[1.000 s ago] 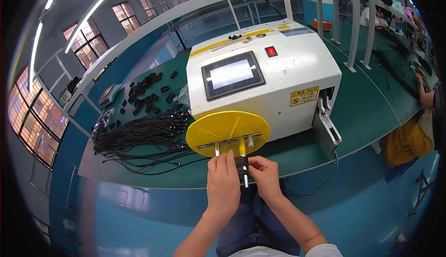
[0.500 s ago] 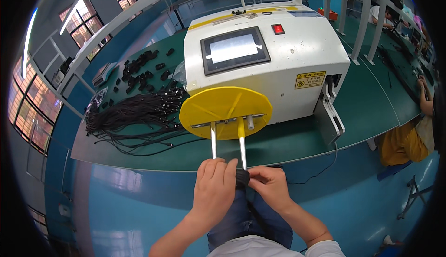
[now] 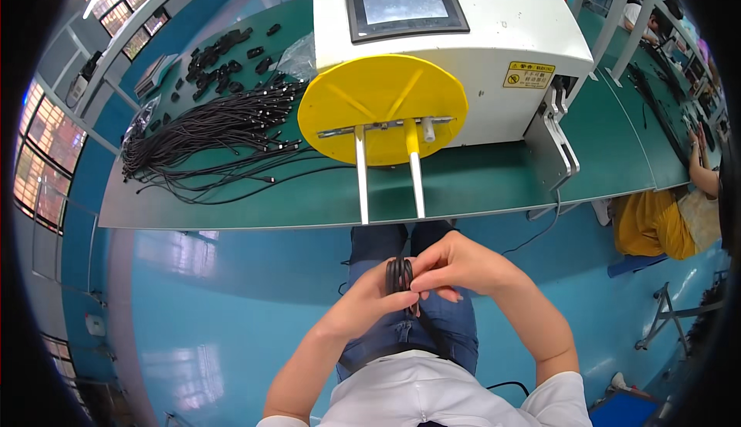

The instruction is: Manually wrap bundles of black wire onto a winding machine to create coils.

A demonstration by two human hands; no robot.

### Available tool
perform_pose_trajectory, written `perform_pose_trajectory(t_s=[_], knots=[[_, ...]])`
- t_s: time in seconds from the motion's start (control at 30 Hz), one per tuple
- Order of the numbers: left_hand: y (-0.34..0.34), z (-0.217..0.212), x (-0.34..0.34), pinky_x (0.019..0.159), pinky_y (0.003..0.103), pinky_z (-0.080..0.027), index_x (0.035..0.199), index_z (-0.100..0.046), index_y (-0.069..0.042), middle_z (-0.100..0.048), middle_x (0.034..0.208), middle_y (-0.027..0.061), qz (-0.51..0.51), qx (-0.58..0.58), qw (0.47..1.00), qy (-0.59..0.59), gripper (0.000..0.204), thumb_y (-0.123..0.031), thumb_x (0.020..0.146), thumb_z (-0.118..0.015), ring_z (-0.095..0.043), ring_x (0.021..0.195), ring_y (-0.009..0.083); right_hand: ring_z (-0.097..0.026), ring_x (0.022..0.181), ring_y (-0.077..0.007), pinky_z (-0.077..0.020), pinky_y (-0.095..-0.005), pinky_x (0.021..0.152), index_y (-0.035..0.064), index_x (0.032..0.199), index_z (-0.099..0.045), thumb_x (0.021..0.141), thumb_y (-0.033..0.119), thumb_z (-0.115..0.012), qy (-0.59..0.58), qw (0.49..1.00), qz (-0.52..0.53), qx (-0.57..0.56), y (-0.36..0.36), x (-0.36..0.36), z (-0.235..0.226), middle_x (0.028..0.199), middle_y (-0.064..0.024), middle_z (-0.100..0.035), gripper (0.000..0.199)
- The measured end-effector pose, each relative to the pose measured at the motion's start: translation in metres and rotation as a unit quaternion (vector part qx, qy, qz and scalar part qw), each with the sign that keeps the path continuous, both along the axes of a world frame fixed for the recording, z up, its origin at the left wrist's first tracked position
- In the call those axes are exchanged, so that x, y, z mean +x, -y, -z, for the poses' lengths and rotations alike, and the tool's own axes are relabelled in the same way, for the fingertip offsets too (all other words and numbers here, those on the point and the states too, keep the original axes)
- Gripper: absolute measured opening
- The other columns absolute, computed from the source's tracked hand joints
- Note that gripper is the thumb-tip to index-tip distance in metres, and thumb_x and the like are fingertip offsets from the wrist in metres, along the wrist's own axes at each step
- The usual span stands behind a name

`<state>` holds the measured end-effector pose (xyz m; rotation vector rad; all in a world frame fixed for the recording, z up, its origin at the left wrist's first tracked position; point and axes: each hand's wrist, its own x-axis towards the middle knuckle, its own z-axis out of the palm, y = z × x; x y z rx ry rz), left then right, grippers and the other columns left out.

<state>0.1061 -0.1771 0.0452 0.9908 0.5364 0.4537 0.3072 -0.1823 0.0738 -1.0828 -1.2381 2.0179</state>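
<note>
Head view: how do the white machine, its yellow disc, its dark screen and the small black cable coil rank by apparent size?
1. White machine
2. Yellow disc
3. Dark screen
4. Black cable coil, smallest though nearest the camera, held between the left hand and right hand.

Both hands, left hand (image 3: 369,303) and right hand (image 3: 455,266), pinch a coiled black cable (image 3: 399,276) below the yellow disc (image 3: 382,104).

One view only — a wide fisheye worn on the person's head, looking steeply down and forward over the lap. The hands sit close beneath it, just below centre; the green bench (image 3: 478,184) and white machine (image 3: 494,49) lie farther off toward 12 o'clock. Straight edges bow toward the rim — no second view shares the scene.
</note>
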Motion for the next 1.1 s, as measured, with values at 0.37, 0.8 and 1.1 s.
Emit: perform_pose_trajectory(t_s=[0.37, 0.8, 1.1], knots=[[-0.021, -0.008, -0.006, 0.073, 0.032, -0.051, 0.105, -0.053, 0.000, -0.060, 0.094, 0.0097, 0.046, -0.078, 0.994, 0.061, 0.029, -0.019, 0.084, -0.061, -0.060, 0.080, 0.0170, -0.050, 0.045, -0.0072, -0.0379, -0.0189, 0.042, -0.0005, 0.069, -0.062, 0.082, 0.013, -0.066, 0.017, 1.000, 0.015, 0.006, -0.014, -0.016, -0.005, 0.060, -0.0039, -0.059, 0.020], [-0.016, 0.003, -0.002, 0.073, 0.026, -0.049, 0.105, -0.054, -0.001, -0.062, 0.088, 0.0051, -0.058, 0.121, 0.973, -0.190, 0.036, -0.008, 0.073, -0.067, -0.059, 0.081, 0.0116, -0.054, 0.063, -0.0096, -0.0426, -0.0233, 0.053, 0.0000, 0.078, -0.068, 0.078, 0.012, -0.066, 0.064, 0.980, 0.132, 0.132, 0.002, -0.035, 0.030, 0.067, -0.0044, -0.059, 0.013], [0.032, 0.064, -0.015, 0.068, 0.030, -0.046, 0.100, -0.054, -0.002, -0.060, 0.081, 0.0091, -0.070, 0.245, 0.940, -0.225, 0.038, -0.003, 0.066, -0.071, -0.059, 0.075, 0.0199, -0.050, 0.072, -0.0132, -0.0423, -0.0267, 0.064, 0.0000, 0.085, -0.069, 0.078, 0.004, -0.067, 0.089, 0.981, 0.155, 0.075, 0.064, -0.049, 0.074, 0.074, -0.0050, -0.057, 0.009]])
